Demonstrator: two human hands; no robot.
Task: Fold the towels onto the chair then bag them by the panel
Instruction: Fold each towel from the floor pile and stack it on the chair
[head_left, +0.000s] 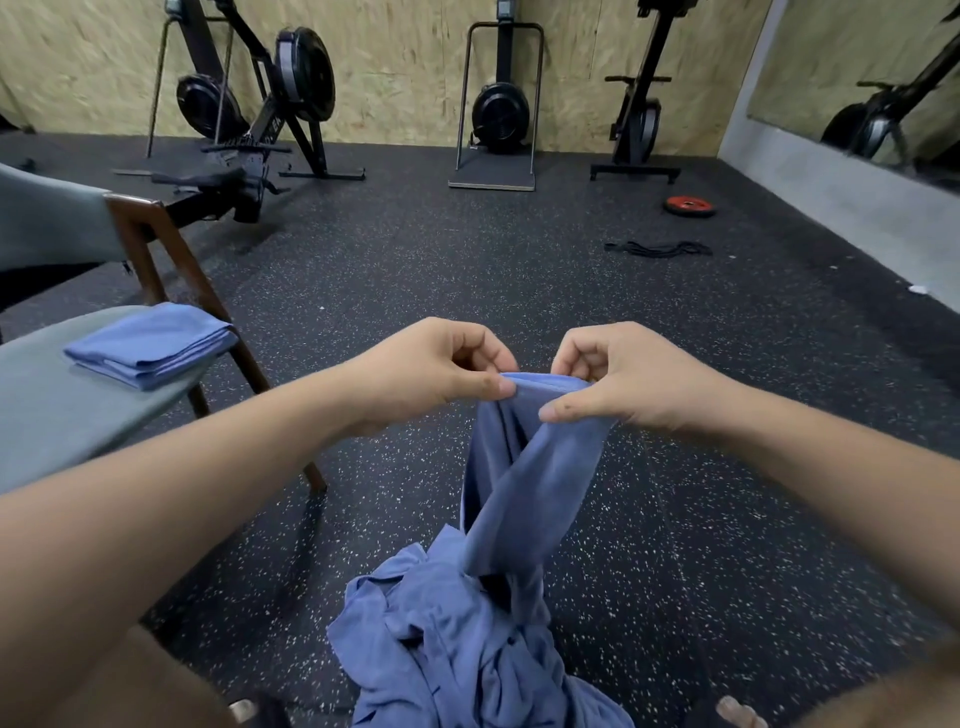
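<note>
In a gym, my 2 hands hold a blue towel (524, 483) up at its top edge, over the black speckled floor (675, 338). My left hand (441, 369) pinches the hem between thumb and curled fingers. My right hand (618, 374) pinches the same hem just beside it, thumb pointing toward the left hand. The 2 hands are close together, and the fabric between them is bunched into a short ridge. The towel hangs down twisted from both grips, and its lower end runs into a crumpled pile (457, 639) of the same blue cloth on the floor near my feet.

To the left stands a chair (67, 415) with a grey padded seat and dark wooden legs. A folded stack (150, 345) of blue towelling lies flat on the seat near its right edge, well apart from my hands.

Exercise machines (501, 104) line the chipboard wall at the back. A red weight plate (689, 206) lies flat on the floor to the right, with black bands (657, 248) stretched out on the floor just in front of it. A mirror (857, 78) covers the right-hand wall.
</note>
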